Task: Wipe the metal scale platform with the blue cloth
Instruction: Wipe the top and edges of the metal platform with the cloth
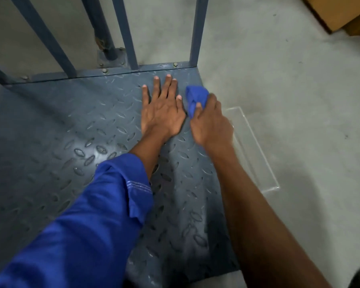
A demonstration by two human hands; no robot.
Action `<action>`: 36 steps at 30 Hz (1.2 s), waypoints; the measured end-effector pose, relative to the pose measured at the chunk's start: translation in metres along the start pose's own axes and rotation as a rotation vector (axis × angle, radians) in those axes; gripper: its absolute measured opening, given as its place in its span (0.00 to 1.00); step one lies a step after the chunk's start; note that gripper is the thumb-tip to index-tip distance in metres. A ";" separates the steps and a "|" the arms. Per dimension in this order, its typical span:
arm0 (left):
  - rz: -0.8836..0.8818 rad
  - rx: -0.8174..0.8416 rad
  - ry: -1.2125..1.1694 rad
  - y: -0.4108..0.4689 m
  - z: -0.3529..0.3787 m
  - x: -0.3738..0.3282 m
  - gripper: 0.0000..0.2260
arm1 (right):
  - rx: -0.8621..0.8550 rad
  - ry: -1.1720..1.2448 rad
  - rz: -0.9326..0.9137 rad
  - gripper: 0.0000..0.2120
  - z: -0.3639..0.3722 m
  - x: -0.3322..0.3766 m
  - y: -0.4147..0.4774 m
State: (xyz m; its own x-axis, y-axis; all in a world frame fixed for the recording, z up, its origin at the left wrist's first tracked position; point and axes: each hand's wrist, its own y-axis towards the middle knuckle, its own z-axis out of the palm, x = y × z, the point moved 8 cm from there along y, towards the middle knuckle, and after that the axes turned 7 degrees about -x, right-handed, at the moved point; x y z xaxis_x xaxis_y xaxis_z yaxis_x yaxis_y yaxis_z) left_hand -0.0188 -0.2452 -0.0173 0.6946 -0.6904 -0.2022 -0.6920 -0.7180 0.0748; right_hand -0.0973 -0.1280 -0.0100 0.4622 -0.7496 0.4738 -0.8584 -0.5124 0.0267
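**Cloth near platform's far right corner**

My blue sleeve (92, 215) crosses the metal scale platform (71, 132). Beyond it, my left grip (161, 113) lies released, fingers flat on its surface; just beside it, my right grip (211, 123) clutches the bunched blue cloth (195, 98).

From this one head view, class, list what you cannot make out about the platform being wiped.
1. Head view: the platform's near-left part, covered by the blue sleeve and cut by the frame.
2. Head view: most fingers of the right hand, hidden behind its back and the blue cloth.
3. Head view: tops of the rails, cut by the upper edge.
4. Head view: part of the clear tray, behind the right forearm.
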 end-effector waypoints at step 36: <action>0.054 0.053 0.000 -0.124 -0.005 -0.013 0.28 | 0.061 0.076 -0.026 0.26 -0.035 -0.060 -0.112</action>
State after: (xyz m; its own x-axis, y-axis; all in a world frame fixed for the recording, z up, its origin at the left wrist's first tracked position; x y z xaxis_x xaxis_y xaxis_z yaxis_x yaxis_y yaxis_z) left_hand 0.0586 -0.1477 -0.0185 0.6556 -0.7284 -0.1989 -0.7382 -0.6737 0.0337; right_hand -0.0365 -0.0109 -0.0109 0.4642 -0.7030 0.5388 -0.8300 -0.5577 -0.0125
